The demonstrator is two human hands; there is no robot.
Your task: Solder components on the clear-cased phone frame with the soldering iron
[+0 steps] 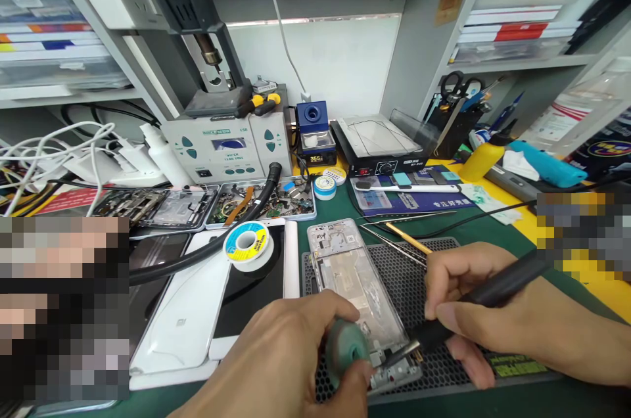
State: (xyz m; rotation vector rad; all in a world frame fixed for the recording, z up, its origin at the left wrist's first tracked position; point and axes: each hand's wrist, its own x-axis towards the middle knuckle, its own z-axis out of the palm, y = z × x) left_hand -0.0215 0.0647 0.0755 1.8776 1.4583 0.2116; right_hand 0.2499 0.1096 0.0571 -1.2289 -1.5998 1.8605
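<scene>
An opened phone frame (pixel 345 273) lies on a black perforated mat (pixel 409 273) in front of me. My left hand (pixel 290 352) is closed round a small teal spool (pixel 345 347) held at the frame's near end. My right hand (pixel 473 300) grips a black soldering iron (pixel 493 290) like a pen. Its tip points left and down, meeting the frame's lower edge right beside the spool.
A soldering station (pixel 227 148), a small blue station (pixel 314 132) and a black hot plate (pixel 379 142) line the back. Parts trays (pixel 266 198), a solder reel (pixel 246 244) on a white phone (pixel 197 306), tweezers (pixel 394 244), a yellow bottle (pixel 480 158) and tangled white cables (pixel 59 148) surround the mat.
</scene>
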